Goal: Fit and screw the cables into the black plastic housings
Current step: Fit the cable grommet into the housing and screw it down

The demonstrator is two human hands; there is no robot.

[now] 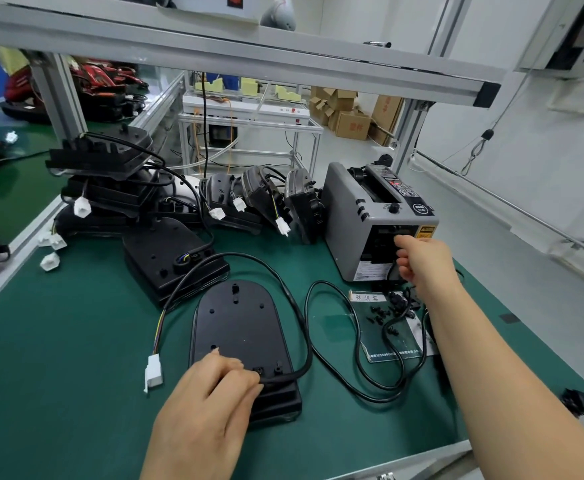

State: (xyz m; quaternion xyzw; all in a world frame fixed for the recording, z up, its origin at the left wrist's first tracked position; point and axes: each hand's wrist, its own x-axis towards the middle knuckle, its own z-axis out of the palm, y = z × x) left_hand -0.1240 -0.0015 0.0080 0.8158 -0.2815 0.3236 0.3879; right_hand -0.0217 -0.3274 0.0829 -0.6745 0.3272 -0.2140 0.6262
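Black housing [238, 323] lies flat near the front edge of the green counter [58, 375], left hand [207, 400] curled down, pinching the cable [297, 306] onto its near end. Right hand [418, 261] is at the mouth of the tape dispenser [346, 209] by the right edge (fingers curled, grip unclear).

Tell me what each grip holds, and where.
Left grip pinches the black cable where it meets the housing. Right grip, at the tape dispenser outlet: cannot tell.

Bare green mat [58, 358] lies left of my housing [238, 323]; looped black cord [306, 306] and tape dispenser [346, 209] crowd the right, stacked housings [110, 161] behind.
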